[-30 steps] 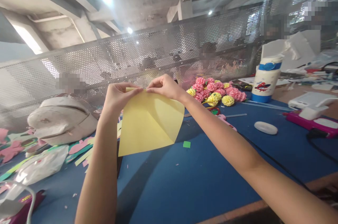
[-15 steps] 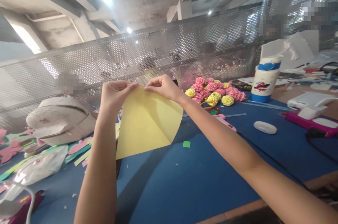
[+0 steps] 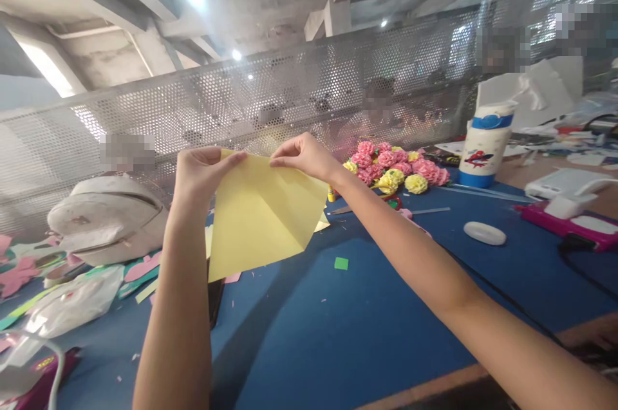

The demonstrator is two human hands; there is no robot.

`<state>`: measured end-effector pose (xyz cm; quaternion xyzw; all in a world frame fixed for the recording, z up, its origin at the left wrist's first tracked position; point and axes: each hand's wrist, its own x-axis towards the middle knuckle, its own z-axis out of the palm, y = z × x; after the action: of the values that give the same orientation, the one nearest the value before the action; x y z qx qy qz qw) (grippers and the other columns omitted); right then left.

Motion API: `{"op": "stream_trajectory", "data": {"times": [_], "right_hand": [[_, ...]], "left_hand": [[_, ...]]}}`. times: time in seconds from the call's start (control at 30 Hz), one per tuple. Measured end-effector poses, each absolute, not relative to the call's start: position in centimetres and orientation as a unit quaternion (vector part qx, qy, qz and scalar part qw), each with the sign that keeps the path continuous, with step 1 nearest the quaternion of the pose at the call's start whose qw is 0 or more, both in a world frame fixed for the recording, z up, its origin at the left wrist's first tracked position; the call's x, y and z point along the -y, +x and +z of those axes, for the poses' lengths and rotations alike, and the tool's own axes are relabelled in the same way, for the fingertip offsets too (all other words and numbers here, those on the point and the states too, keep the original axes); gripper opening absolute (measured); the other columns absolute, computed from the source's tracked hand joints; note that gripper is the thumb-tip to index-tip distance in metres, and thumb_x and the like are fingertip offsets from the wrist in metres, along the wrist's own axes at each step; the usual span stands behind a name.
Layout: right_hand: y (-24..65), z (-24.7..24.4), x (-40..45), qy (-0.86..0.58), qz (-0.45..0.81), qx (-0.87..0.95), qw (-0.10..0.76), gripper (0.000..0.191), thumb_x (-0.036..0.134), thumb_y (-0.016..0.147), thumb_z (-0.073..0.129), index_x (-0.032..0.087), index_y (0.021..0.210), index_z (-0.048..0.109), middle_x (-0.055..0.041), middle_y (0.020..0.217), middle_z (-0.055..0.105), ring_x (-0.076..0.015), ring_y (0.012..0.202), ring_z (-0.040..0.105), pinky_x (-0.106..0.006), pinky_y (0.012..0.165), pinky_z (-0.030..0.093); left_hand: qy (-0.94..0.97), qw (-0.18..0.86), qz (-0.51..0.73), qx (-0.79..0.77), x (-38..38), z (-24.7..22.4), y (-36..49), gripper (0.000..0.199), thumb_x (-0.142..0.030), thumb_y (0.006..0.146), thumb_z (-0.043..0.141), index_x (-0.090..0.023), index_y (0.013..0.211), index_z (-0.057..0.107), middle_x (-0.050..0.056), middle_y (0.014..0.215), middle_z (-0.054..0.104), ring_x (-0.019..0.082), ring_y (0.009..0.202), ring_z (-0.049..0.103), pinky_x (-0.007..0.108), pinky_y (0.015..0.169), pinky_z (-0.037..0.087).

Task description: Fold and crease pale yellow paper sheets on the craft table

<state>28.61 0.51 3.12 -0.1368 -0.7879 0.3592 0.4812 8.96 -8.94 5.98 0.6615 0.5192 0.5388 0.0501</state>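
Note:
A sheet of yellow paper (image 3: 263, 217) with a crease running down it hangs above the blue table. Its upper left part is pinched between the thumb and fingers of my left hand (image 3: 205, 168). At its upper edge on the right, my right hand (image 3: 304, 159) grips the paper with thumb and fingertips. Beneath and behind the sheet lie more yellow paper pieces (image 3: 322, 222), partly covered, and a dark flat object (image 3: 215, 300) half hidden by my left forearm. A small green paper square (image 3: 341, 263) lies on the table to the right.
Pink and yellow paper flowers (image 3: 386, 168) are heaped at the back. To the right stand a cream and blue bottle (image 3: 485, 146), a white oval object (image 3: 485, 233) and a magenta power strip (image 3: 570, 223). A pale backpack (image 3: 106, 220) and paper scraps (image 3: 22, 276) lie left. Mesh panel behind.
My left hand has moved a little left, and the gap between my hands is wider. The paper's lower edge has risen slightly, uncovering more of the yellow pieces and dark object.

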Motion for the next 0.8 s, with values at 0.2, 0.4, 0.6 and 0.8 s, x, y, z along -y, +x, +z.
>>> {"op": "stream_trajectory", "data": {"times": [0.2,0.4,0.6,0.8], "right_hand": [[28.6,3.1,-0.5,-0.138,0.365,0.788,0.476,0.032,0.043,0.068,0.081,0.012,0.075,0.076,-0.0055,0.074,0.074,-0.0139,0.065,0.063,-0.025,0.059,0.048],[28.8,3.0,-0.9,-0.142,0.374,0.787,0.470,0.034,0.044,0.067,0.082,0.013,0.079,0.077,-0.0069,0.077,0.075,-0.0148,0.065,0.065,-0.026,0.059,0.050],[28.8,3.0,-1.1,-0.148,0.366,0.788,0.471,0.033,0.045,0.069,0.080,0.013,0.078,0.076,-0.0061,0.076,0.075,-0.0144,0.065,0.064,-0.025,0.058,0.050],[29.0,2.9,-1.4,-0.156,0.359,0.796,0.461,0.034,0.046,0.067,0.081,0.012,0.073,0.075,-0.0057,0.070,0.072,-0.0134,0.060,0.062,-0.024,0.054,0.046]], "left_hand": [[0.630,0.077,0.559,-0.534,9.3,6.1,9.4,0.026,-0.040,0.069,0.082,-0.015,0.065,0.073,-0.003,0.054,0.057,0.008,0.047,0.045,0.023,0.042,0.033],[0.603,0.080,0.581,-0.541,9.1,6.3,8.9,0.021,-0.036,0.066,0.083,-0.017,0.067,0.074,-0.002,0.055,0.060,0.008,0.048,0.048,0.023,0.043,0.035],[0.591,0.086,0.593,-0.540,9.2,6.3,8.5,0.021,-0.036,0.067,0.084,-0.017,0.066,0.074,-0.003,0.052,0.060,0.009,0.046,0.048,0.023,0.042,0.035],[0.587,0.099,0.596,-0.538,9.2,6.3,8.3,0.021,-0.036,0.065,0.084,-0.017,0.071,0.075,-0.001,0.058,0.066,0.011,0.049,0.053,0.024,0.046,0.040]]}}
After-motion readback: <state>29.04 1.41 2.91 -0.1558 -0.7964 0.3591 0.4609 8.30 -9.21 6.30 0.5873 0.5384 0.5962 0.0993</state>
